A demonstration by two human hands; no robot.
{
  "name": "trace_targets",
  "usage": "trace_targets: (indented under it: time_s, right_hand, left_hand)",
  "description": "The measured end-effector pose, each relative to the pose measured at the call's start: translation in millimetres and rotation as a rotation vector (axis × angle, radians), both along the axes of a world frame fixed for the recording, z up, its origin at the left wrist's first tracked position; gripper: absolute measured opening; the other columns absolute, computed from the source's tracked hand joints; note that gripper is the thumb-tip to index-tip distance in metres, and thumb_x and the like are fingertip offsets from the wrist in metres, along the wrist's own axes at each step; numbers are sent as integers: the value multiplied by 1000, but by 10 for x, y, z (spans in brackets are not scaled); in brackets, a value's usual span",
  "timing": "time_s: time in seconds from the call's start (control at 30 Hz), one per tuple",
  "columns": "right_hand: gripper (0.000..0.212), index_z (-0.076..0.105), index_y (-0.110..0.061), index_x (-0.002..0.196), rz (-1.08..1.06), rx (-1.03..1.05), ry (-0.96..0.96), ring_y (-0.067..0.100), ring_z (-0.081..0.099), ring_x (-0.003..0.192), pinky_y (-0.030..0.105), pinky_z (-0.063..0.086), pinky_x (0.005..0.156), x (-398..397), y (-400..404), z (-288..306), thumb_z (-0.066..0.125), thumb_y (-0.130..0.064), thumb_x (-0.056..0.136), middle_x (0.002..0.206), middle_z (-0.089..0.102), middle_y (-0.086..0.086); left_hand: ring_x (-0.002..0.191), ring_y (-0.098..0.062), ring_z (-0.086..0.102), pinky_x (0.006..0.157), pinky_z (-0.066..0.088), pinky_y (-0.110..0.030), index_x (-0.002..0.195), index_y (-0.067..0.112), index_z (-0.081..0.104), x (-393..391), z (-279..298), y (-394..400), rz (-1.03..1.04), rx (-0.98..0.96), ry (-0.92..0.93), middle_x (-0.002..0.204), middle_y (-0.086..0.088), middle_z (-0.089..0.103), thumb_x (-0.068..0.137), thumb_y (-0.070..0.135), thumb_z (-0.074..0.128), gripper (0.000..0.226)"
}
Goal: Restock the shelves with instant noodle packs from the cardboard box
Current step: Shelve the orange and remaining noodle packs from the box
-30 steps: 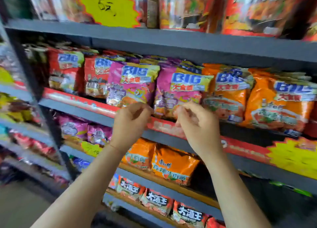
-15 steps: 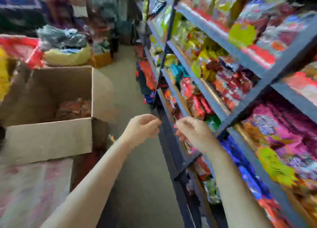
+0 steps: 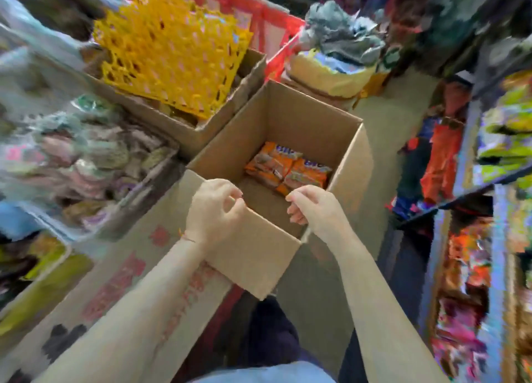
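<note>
The fingers (image 3: pixel 230 201) of the left hand (image 3: pixel 214 209) are curled loosely toward the palm with thumb and forefinger tips nearly meeting, and nothing shows between them; the fingers (image 3: pixel 296 212) of the right hand (image 3: pixel 313 209) are curled the same way, knuckles down, also gripping nothing that can be seen. Both hands hang side by side over the near edge of the open cardboard box (image 3: pixel 288 117), the left above the near flap (image 3: pixel 256 256), which juts out toward the person, the right just inside the near right corner. A second ago these same hands were raised at a shelf of pink and orange noodle packs; half a second ago the view had swung toward the aisle with the box off to the left, and now the box lies straight below. At the bottom of the box, against the far right side, lie two orange instant noodle packs (image 3: pixel 288 169) side by side, the rest of the box floor bare brown card. Left of the box stands another carton holding a yellow plastic crate (image 3: pixel 172 51), and nearer, a bin of blurred packets (image 3: pixel 86 163). The shelves (image 3: pixel 472 163) of bright packets run down the right edge, blurred.
</note>
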State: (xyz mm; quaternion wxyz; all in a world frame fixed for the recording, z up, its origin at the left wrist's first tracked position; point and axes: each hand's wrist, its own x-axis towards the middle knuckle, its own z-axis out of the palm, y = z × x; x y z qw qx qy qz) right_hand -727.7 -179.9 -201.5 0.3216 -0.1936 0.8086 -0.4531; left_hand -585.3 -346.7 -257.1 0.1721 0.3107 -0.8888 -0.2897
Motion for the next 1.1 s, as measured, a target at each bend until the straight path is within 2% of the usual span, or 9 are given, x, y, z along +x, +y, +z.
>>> trace_targets:
  time_s: [0.1, 0.23, 0.37, 0.43, 0.53, 0.7, 0.83, 0.97, 1.1]
  right_hand:
    - [18, 68, -17, 83, 122, 9, -86, 18, 66, 64, 28, 52, 61, -471, -709, -240, 55, -19, 95, 71, 70, 1]
    - [18, 66, -10, 104, 271, 220, -214, 19, 66, 69, 29, 53, 64, -926, -1515, -780, 54, -21, 97, 85, 71, 8]
    - [45, 55, -9, 130, 471, 478, -217, 24, 66, 103, 37, 55, 90, -934, -1912, -1379, 63, -34, 93, 112, 65, 4]
    - [71, 41, -7, 145, 632, 617, -251, 28, 55, 124, 36, 47, 99, -826, -1936, -1632, 69, -42, 90, 134, 54, 9]
    - [100, 19, -11, 154, 734, 752, -249, 32, 48, 130, 39, 45, 102, -641, -1887, -2059, 73, -54, 81, 148, 42, 12]
    - [90, 28, -18, 144, 686, 760, -52, 32, 50, 125, 45, 49, 98, -491, -1810, -2441, 77, -48, 75, 141, 43, 10]
    - [83, 26, -20, 145, 725, 697, -144, 28, 57, 114, 38, 51, 83, -547, -1815, -2462, 75, -44, 83, 133, 53, 7]
    - [95, 18, -21, 150, 690, 730, -132, 28, 59, 113, 37, 55, 82, -684, -1800, -2415, 79, -40, 80, 136, 51, 9]
    - [104, 23, -14, 151, 893, 933, -22, 31, 57, 118, 35, 51, 80, -709, -1734, -2315, 84, -43, 72, 138, 49, 13]
  left_hand:
    - [98, -24, 64, 98, 40, -37, 86, 19, 75, -271, -201, -432, -6, -139, -174, 95, -2, 72, 81, 44, 45, 39]
    - [84, -18, 68, 110, 30, -38, 81, 25, 73, -574, -424, -694, 120, -75, -405, 80, 3, 75, 83, 48, 31, 47]
    - [78, -12, 62, 100, 31, -36, 76, 29, 65, -934, -468, -710, 296, -42, -584, 72, 8, 69, 95, 42, 39, 34]
    - [73, -13, 59, 91, 31, -34, 73, 28, 63, -977, -517, -738, 353, -59, -570, 67, 7, 66, 93, 39, 42, 32]
    - [65, -17, 57, 78, 25, -30, 71, 25, 68, -895, -601, -784, 409, -108, -432, 61, 4, 64, 85, 39, 43, 32]
    - [59, -16, 56, 75, 24, -28, 68, 25, 68, -885, -652, -765, 423, -174, -349, 57, 6, 62, 84, 35, 48, 28]
    - [58, -15, 55, 75, 23, -28, 66, 25, 67, -885, -648, -768, 429, -154, -354, 56, 7, 61, 84, 36, 46, 29]
    - [59, -14, 54, 75, 24, -29, 66, 25, 66, -891, -642, -770, 437, -141, -337, 57, 7, 61, 84, 39, 41, 34]
    - [57, -17, 54, 72, 19, -28, 65, 23, 66, -882, -649, -769, 434, -139, -347, 54, 6, 59, 83, 35, 50, 27]
